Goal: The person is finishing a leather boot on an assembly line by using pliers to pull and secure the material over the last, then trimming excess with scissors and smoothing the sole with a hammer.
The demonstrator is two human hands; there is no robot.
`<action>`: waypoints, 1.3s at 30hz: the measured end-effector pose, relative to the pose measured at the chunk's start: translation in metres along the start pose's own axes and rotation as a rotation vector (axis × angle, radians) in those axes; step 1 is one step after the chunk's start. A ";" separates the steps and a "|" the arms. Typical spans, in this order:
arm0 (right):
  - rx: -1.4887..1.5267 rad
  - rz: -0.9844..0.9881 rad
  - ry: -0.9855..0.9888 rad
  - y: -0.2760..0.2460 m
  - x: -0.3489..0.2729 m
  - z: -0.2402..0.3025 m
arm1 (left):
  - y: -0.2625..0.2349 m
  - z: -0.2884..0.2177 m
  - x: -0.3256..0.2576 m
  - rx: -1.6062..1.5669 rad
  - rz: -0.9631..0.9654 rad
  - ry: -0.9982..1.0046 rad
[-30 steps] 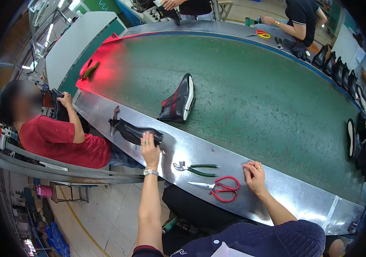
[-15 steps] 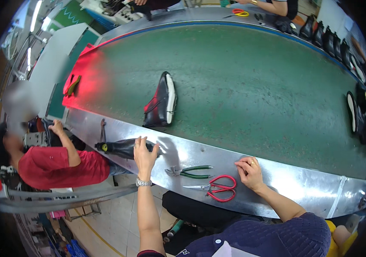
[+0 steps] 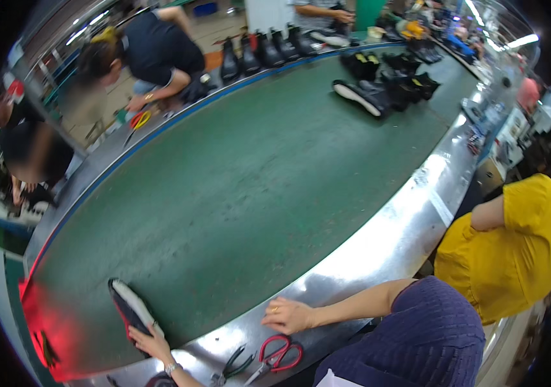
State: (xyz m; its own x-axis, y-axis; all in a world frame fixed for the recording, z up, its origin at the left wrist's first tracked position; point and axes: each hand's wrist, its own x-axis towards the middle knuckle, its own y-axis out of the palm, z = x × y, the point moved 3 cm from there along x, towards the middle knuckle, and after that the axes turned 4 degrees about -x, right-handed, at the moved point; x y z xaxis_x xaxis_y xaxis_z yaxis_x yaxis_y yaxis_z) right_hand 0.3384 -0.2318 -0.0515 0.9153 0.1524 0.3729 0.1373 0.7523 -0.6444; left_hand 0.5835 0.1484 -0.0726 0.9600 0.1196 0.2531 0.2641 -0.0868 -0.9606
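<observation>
My left hand (image 3: 153,343) rests on a black ankle boot with a white sole (image 3: 135,307), which lies on its side on the green belt. Its fingers are spread and touch the boot near the belt's near edge. Over the metal ledge, my right hand (image 3: 286,316) is curled closed, and whatever its fingers may hold is hidden. Just below it lie red-handled scissors (image 3: 280,353). Pliers with dark green handles (image 3: 238,363) lie left of the scissors. A dark object, partly cut off at the bottom edge, sits beside my left wrist.
The green belt (image 3: 243,193) curves away between metal ledges (image 3: 365,238). Several black boots (image 3: 385,90) lie at its far right, and more stand in a row (image 3: 265,51) behind. Yellow-handled scissors (image 3: 138,121) lie on the far ledge. A person in yellow (image 3: 507,251) is close on my right.
My left hand has left the boot on the ledge and reached onto the boot on the belt. My right hand stays curled over the ledge. The view has turned right.
</observation>
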 end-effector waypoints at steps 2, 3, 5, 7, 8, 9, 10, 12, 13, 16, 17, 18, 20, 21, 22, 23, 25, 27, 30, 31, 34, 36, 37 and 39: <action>-0.017 -0.026 0.003 0.000 -0.001 -0.001 | 0.003 -0.002 0.001 -0.013 0.060 -0.057; 0.009 -0.026 -0.022 0.002 -0.003 0.000 | 0.004 -0.002 -0.004 -0.006 -0.030 -0.029; 0.001 -0.007 -0.006 0.003 -0.005 -0.001 | -0.012 -0.014 -0.006 0.019 -0.011 -0.048; 0.019 0.021 0.006 0.003 -0.006 0.000 | -0.017 -0.017 -0.003 -0.117 -0.063 -0.033; 0.018 0.015 0.006 0.003 -0.006 -0.001 | -0.024 -0.016 0.000 -0.168 -0.110 -0.003; 0.005 0.012 0.001 0.002 -0.007 -0.002 | -0.030 -0.015 0.001 -0.167 -0.113 -0.001; -0.005 0.014 -0.004 0.002 -0.008 -0.002 | -0.048 -0.025 0.001 -0.173 -0.034 -0.096; 0.008 -0.001 -0.033 0.004 -0.006 -0.001 | -0.074 -0.027 -0.001 -0.156 0.027 -0.224; 0.017 -0.015 -0.055 0.005 -0.003 0.002 | -0.081 -0.024 -0.001 -0.245 0.036 -0.118; -0.022 -0.043 -0.087 0.006 0.002 0.003 | -0.108 -0.038 -0.027 -0.550 -0.112 0.102; -0.039 -0.091 -0.114 0.006 0.002 0.000 | -0.120 -0.058 -0.037 -0.598 -0.037 0.101; 0.010 -0.064 -0.067 0.009 0.000 -0.005 | -0.131 -0.076 -0.048 -0.664 -0.036 0.089; -0.006 -0.015 0.031 -0.005 0.002 -0.007 | -0.166 -0.118 -0.071 -0.649 -0.059 0.096; 0.031 -0.058 0.021 -0.009 0.004 -0.005 | -0.185 -0.130 -0.083 -0.705 -0.070 0.070; 0.081 -0.052 0.066 -0.016 0.007 0.000 | -0.206 -0.136 -0.097 -0.767 -0.078 0.058; 0.143 0.034 0.145 -0.014 0.005 -0.004 | -0.223 -0.139 -0.112 -0.845 -0.082 0.032; 0.778 0.142 0.488 0.003 0.004 -0.033 | -0.245 -0.131 -0.132 -0.927 -0.065 0.014; 1.453 0.291 0.637 -0.028 0.051 0.004 | -0.262 -0.109 -0.160 -1.016 -0.029 -0.007; 1.639 0.505 0.243 -0.091 0.103 0.075 | -0.291 -0.100 -0.189 -1.129 0.016 0.060; 1.383 0.553 0.283 -0.103 0.111 0.084 | -0.300 -0.099 -0.197 -1.089 0.028 0.080; 1.110 0.577 0.380 -0.105 0.125 0.117 | -0.318 -0.087 -0.217 -1.041 0.034 -0.005; 1.192 0.554 0.346 -0.097 0.118 0.136 | -0.319 -0.068 -0.235 -1.026 0.057 -0.146; 1.199 0.579 0.339 -0.091 0.114 0.147 | -0.317 -0.061 -0.247 -1.035 -0.126 -0.181; 1.249 0.542 0.344 -0.081 0.113 0.160 | -0.310 -0.059 -0.271 -1.109 -0.510 -0.334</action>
State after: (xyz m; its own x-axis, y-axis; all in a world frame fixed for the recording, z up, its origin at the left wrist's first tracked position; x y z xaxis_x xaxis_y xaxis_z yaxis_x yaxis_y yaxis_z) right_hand 0.3698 -0.1731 0.1495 0.8161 0.5774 -0.0243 -0.5142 0.7448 0.4253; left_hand 0.2469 0.0844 0.1631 0.6992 0.6125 0.3686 0.6870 -0.7183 -0.1096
